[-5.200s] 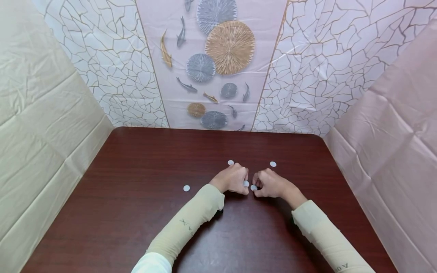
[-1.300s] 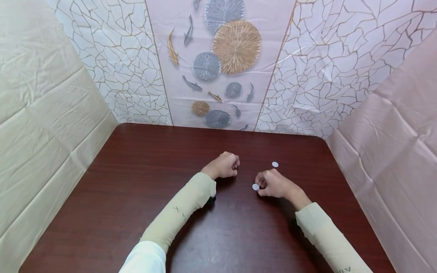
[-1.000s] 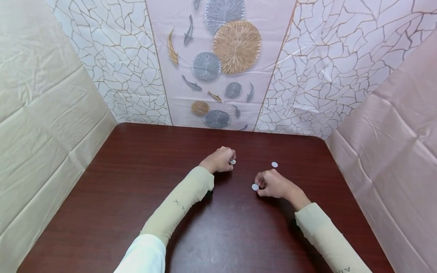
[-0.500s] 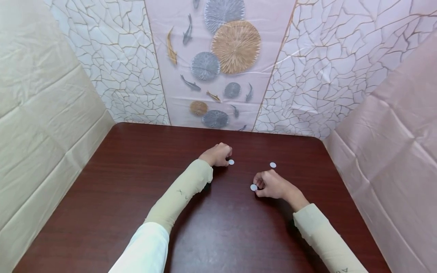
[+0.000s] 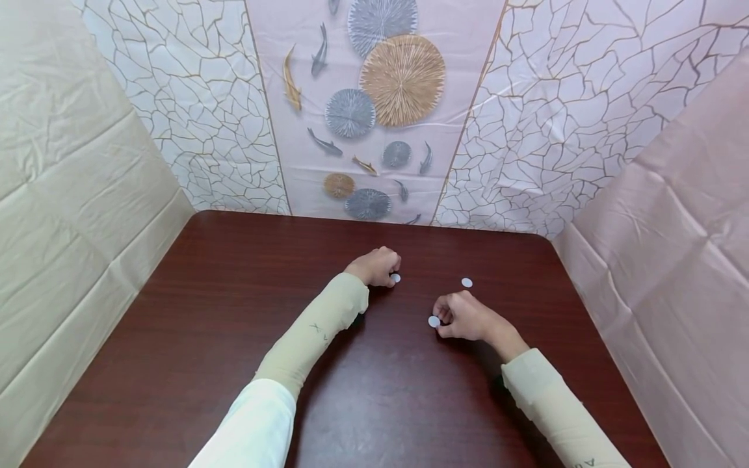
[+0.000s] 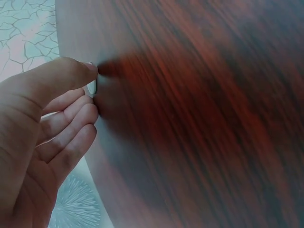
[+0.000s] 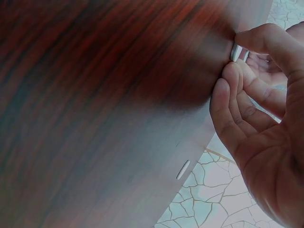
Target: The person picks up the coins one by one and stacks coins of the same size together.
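Note:
In the head view my left hand [image 5: 377, 265] is at a small round white disc [image 5: 395, 278] towards the back of the table. The left wrist view shows thumb and fingertips on either side of that disc [image 6: 92, 87], which lies on the tabletop. Nearer the front, my right hand [image 5: 468, 316] pinches a second white disc [image 5: 433, 322] between thumb and fingers. Seen edge-on in the right wrist view, this disc [image 7: 236, 51] touches the table; whether it is more than one layer I cannot tell. A third white disc [image 5: 467, 283] lies flat behind my right hand.
The dark red-brown wooden table [image 5: 263, 273] has rounded back corners. A patterned cloth wall [image 5: 509, 130] stands behind it, with pale cloth on the left [image 5: 76, 214] and right [image 5: 673, 214] sides.
Five seconds ago my left hand held a disc beside the right hand, and another disc lay at left; neither shows now. The left hand has since moved back to the rear disc. The right hand stays.

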### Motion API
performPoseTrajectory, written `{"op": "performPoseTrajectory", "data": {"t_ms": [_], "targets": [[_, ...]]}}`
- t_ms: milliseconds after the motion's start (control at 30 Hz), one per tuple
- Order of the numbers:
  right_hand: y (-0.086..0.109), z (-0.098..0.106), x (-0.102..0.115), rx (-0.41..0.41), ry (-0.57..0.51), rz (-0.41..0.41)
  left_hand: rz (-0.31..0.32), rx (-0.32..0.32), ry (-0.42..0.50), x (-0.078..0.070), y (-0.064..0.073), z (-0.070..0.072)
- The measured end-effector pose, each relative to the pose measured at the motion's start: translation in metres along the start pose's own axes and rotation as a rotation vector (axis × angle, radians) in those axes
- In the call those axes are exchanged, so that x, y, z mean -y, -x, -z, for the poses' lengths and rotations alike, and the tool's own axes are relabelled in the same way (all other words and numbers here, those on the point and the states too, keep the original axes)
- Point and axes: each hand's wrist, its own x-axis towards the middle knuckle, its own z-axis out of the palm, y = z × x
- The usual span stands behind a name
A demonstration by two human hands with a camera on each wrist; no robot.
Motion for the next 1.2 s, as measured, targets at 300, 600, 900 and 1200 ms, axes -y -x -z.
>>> {"op": "performPoseTrajectory", "data": {"t_ms": [300,600,900,1200], "targets": [[0.0,0.001,0.0,0.002,0.007,-0.007,-0.025,0.026,-0.052,-0.006,-0.003,0.005],[0.001,0.003,0.003,0.024,0.005,-0.019,-0.039,0.051,-0.157,-0.013,-0.01,0.008],[0.002,0.0,0.004,0.004,0.007,-0.007,-0.031,0.087,-0.2,-0.013,-0.01,0.006],[0.003,0.0,0.005,0.013,0.005,-0.048,-0.084,0.088,-0.25,-0.012,-0.017,0.001]]}}
